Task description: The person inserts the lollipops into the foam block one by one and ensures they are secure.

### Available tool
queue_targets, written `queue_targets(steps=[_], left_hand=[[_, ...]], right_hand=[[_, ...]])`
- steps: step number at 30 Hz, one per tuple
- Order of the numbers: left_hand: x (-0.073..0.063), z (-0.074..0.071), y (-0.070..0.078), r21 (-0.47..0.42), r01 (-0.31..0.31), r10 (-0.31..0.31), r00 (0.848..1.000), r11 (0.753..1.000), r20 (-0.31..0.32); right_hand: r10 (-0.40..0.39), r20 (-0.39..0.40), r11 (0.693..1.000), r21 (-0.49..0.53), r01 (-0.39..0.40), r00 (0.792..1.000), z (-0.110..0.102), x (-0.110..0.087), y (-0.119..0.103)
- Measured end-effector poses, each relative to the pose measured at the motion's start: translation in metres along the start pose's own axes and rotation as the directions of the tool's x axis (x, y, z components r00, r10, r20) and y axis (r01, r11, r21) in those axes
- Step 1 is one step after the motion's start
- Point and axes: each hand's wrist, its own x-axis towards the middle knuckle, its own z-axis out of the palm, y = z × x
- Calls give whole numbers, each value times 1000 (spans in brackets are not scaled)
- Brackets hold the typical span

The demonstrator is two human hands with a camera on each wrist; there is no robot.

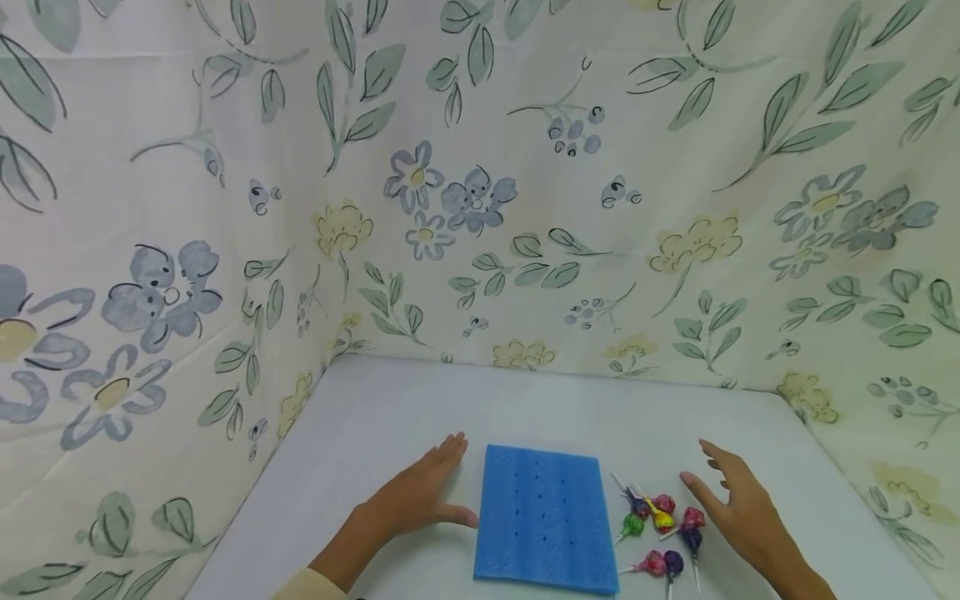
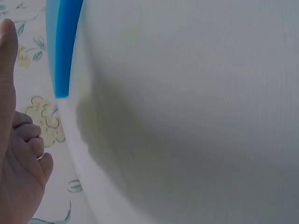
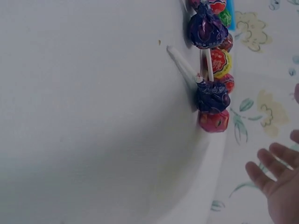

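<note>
Blue foam board [image 1: 546, 518]: lies flat on the counter [image 1: 420, 392], low in the head view, dotted with small dark holes; taken as the dial's centre, with twelve toward the back.
Lollipops [image 1: 663, 522]: a loose scatter at three o'clock, just beside the board's right edge, in purple, pink, yellow and green wrappers; a pink and purple pair lies nearest four, and white sticks point various ways.
Left hand [image 1: 431, 492]: at nine to ten o'clock, fingers extended, thumb spread well apart from them; it holds nothing. The thumb tip reaches the board's left edge in the head view; whether it touches, I cannot tell.
Right hand [image 1: 738, 500]: at three o'clock, beyond the lollipops, thumb and fingers apart, grasping nothing; the thumb tip is near the candies but not touching them.
Counter edges: the back edge runs across twelve, well apart from the board; the side edges slope away toward ten and two.
Room: white surface stretches from the board to the back edge, and between the right hand and the right edge.
Floral cloth [image 1: 555, 200]: rises behind the counter and along both sides.
</note>
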Motion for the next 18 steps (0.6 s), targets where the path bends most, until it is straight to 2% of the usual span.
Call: queue_targets(steps=[4, 8, 18], left_hand=[[1, 6, 5, 17, -39, 38, 999, 999, 26], [0, 14, 8, 65, -65, 61, 997, 996, 54], [-3, 26, 14, 77, -67, 59, 994, 995, 92]], right_hand=[[25, 3, 999, 22, -25, 1000, 0, -7, 2], [92, 38, 995, 23, -93, 995, 1, -14, 3], [219, 77, 974, 49, -223, 973, 2, -33, 3]])
